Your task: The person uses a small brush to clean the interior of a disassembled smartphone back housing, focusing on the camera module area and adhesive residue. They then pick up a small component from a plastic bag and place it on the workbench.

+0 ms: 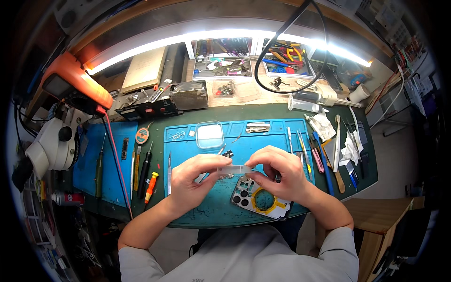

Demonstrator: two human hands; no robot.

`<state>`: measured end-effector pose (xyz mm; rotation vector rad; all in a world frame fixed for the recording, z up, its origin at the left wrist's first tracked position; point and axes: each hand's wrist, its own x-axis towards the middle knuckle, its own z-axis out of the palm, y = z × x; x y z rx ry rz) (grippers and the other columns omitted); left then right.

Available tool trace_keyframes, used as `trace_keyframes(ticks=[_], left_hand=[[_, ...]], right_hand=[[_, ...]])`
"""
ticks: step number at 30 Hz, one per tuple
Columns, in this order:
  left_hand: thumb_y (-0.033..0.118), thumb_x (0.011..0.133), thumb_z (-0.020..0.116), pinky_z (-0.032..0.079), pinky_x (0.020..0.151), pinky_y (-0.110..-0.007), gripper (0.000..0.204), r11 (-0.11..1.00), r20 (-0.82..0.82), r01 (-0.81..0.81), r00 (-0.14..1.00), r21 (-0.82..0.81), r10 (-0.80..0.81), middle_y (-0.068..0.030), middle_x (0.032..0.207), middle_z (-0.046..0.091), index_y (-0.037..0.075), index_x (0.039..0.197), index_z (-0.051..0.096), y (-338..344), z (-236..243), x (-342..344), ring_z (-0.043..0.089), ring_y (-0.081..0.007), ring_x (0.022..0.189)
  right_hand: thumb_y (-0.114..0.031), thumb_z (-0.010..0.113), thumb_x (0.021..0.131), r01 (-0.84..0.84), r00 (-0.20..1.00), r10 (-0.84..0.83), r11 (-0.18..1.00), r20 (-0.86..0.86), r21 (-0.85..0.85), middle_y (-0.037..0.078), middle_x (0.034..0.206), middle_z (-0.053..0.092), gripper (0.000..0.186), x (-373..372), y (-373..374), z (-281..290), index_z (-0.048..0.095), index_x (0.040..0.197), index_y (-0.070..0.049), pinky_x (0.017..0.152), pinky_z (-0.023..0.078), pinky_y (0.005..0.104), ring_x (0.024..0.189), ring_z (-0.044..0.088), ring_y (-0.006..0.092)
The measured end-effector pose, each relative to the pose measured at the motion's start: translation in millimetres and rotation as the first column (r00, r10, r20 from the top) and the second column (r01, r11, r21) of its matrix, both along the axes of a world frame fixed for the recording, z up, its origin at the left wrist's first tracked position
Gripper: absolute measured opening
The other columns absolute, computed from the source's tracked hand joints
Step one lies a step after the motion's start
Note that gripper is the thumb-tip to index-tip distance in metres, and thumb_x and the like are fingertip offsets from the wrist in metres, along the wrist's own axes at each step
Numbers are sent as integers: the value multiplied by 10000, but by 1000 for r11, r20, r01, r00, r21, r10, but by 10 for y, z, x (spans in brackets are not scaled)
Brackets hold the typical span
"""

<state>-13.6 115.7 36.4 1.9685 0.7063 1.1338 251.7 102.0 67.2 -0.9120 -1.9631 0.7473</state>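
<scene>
Between my hands, above the blue work mat [188, 209], is a small translucent plastic box [233, 169], seen edge-on. My left hand [192, 181] pinches its left end between thumb and fingers. The other end is pinched by my right hand [282, 174]; a short dark rod end shows by the curled fingers of that hand. Just below my right hand lies a phone's inner frame [239, 199] with dark round camera openings and a yellow ring-shaped coil [254, 201]. Behind the box, a small black part [228, 153] rests on the mat. Small bits under the box are partly hidden.
A clear, shallow tray [209, 135] sits at the mat's back. Left are an orange screwdriver [151, 187], a black screwdriver [144, 175] and a multimeter [77, 82]. Brushes, tweezers and pliers [317, 157] lie right. A black cable loop [256, 70] hangs overhead.
</scene>
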Motion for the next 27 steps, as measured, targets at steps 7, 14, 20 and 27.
trace_keyframes(ticks=[7,14,20,27], left_hand=[[-156,930,706,631,997,-375,453,986,152,29,988,-166,-3,-190,1289,696,-28,1357,627,-71,5,88,729,-269,1175],[-11,1026,683,633,926,-350,234,959,69,10,998,-285,10,-168,1211,717,-50,1257,689,-43,52,63,743,-226,1081],[103,1091,633,631,869,-330,225,792,156,166,984,-588,-91,-129,1086,771,-42,1245,710,-19,-35,-6,767,-188,970],[222,1099,654,612,971,-367,361,471,514,426,855,-772,68,-158,1288,727,-11,1375,637,-41,-56,118,736,-197,1119]], right_hand=[[23,820,870,36,999,-36,999,-16,27,47,1009,741,254,-28,6,-52,728,1093,-56,500,456,252,587,563,90],[-87,851,870,-25,995,-5,957,102,290,76,963,766,258,-15,57,-146,769,1113,-60,597,577,327,771,751,234],[-126,814,925,-131,990,133,991,45,-40,70,891,778,166,45,51,-104,798,1078,-64,635,576,329,758,748,223],[-139,800,956,-104,995,103,989,-12,-106,69,910,790,126,-24,85,21,805,1055,-61,615,555,310,740,736,210]])
